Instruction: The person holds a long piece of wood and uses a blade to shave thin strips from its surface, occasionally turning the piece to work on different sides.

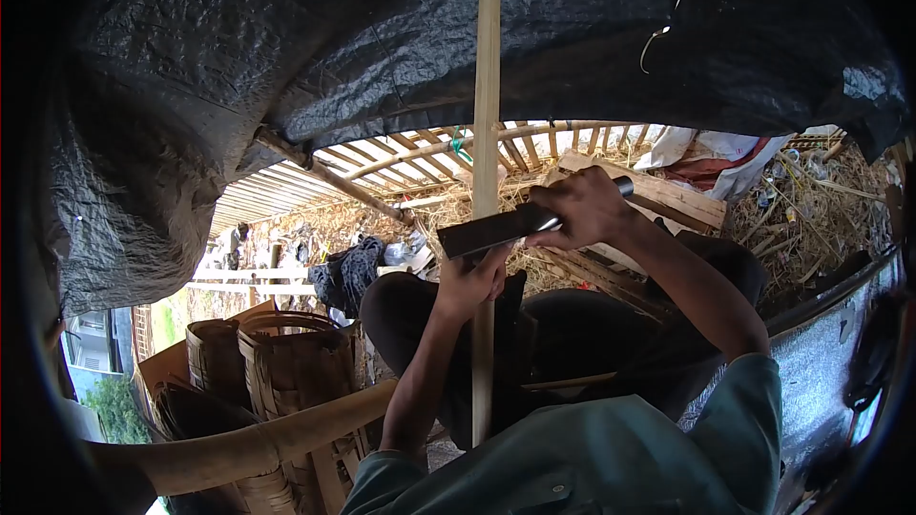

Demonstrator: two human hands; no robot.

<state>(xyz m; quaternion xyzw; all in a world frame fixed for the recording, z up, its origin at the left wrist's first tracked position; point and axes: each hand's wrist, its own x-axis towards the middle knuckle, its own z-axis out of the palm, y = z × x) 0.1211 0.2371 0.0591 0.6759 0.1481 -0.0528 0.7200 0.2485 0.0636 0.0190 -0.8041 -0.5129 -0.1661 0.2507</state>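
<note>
A long pale bamboo strip point(487, 86) stands lengthwise before me, running from the dark sheeting down to my lap. My left hand point(469, 284) is closed around it just below a knife. My right hand point(584, 210) grips that broad dark-bladed knife point(491, 231) near its handle, whose tubular end pokes out past my knuckles. The blade lies across the strip, its square end reaching left beyond the strip and just above my left hand. Where the cutting edge meets the strip, I cannot make out the contact.
Black plastic sheeting point(382, 57) hangs overhead and ahead. Woven baskets point(296, 362) and a thick bamboo pole point(286, 439) are at my left. A slatted bamboo fence point(410, 157), wooden planks point(668, 198), straw litter point(792, 219) and a white sack point(735, 157) lie beyond my knees.
</note>
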